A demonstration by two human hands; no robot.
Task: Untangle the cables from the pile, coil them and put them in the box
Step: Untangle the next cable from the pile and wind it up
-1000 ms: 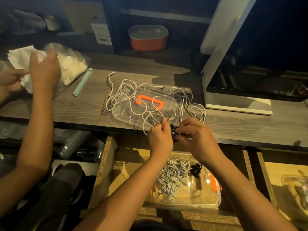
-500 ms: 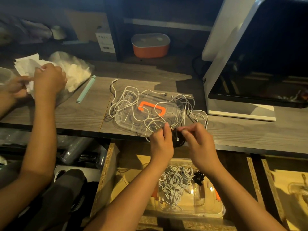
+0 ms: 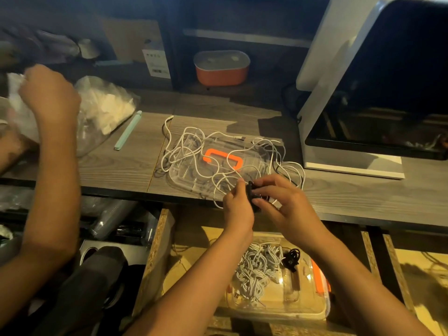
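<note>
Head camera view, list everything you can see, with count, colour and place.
loose cables: several, white, tangled on the lid
lid: one, clear, orange handle, desk
box: one, clear, open drawer
coiled cables: many, white, in box
black coil: one, in box
stick: one, mint, desk left
bag: one, clear, desk far left
tub: one, orange, back shelf
machine: one, white, desk right
other person's hand: one, at bag
black cable: one, between both hands
left hand: pinches black cable
right hand: pinches black cable

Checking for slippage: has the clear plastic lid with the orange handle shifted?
No; the clear orange-handled lid still lies just left of the white monitor base.
</note>
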